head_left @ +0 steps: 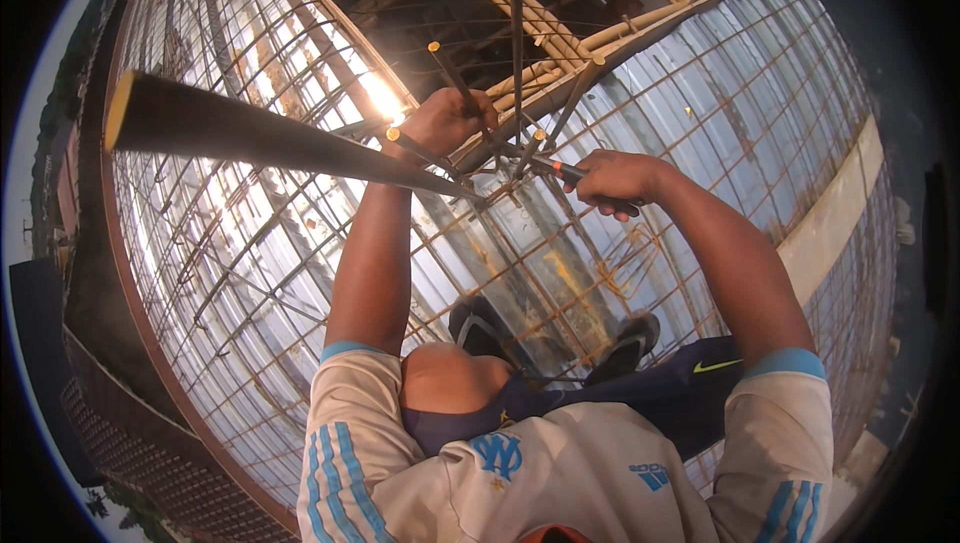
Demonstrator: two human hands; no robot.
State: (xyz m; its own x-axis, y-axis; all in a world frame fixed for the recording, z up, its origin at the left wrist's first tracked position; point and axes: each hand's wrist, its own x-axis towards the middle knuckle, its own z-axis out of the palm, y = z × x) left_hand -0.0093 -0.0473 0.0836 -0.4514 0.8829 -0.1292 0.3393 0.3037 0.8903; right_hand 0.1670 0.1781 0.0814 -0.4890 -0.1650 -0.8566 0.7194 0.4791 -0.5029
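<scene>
My left hand is closed around a steel reinforcing bar with a yellow end, one of a cluster of upright bars. In my right hand is a pair of pincers with black and orange handles. Their head points left into the foot of the bar cluster, where the bars and thin ties crowd together; the exact bite of the jaws is hard to make out. A thick dark bar slants up towards me at the left, in front of my left forearm.
A grid of rusty reinforcing bars lies over corrugated metal sheets. Loose tie wires lie right of my feet. Bamboo poles cross a dark opening beyond the sheet edge. A pale plank lies at the right.
</scene>
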